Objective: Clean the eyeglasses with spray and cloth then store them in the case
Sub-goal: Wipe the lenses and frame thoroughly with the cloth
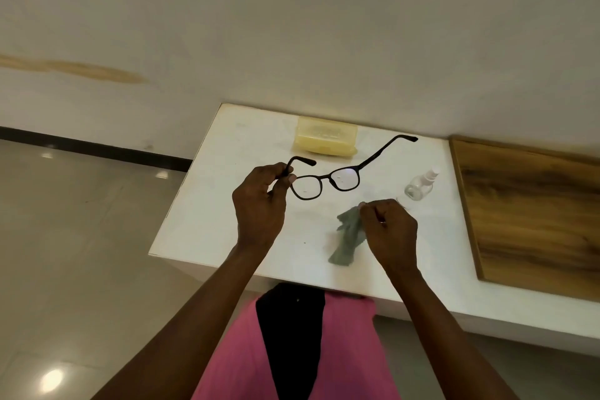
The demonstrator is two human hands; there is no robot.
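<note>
Black-framed eyeglasses [324, 180] hang in mid-frame above the white bench [207, 224], temples spread wide. Your left hand [259, 204] pinches them at the hinge corner on the left of the frame, thumb and fingertips closed on the frame edge; likely so no finger touches the lenses and both faces stay reachable.

Your right hand [388, 232], lower right of centre, has its fingers curled tight on one end of the grey-green cloth [347, 237]. The rest of the cloth droops toward the bench edge. Cloth and glasses are near but apart; wiping looks about to start, not under way.

Spray bottle [420, 184] sits on the bench to the right of the glasses, near your cloth hand. Whether the lenses are wet, you cannot tell from here.

Yellow case [324, 136] rests shut at the bench's far edge, upper centre, well clear of the work and waiting for the storing step.
</note>
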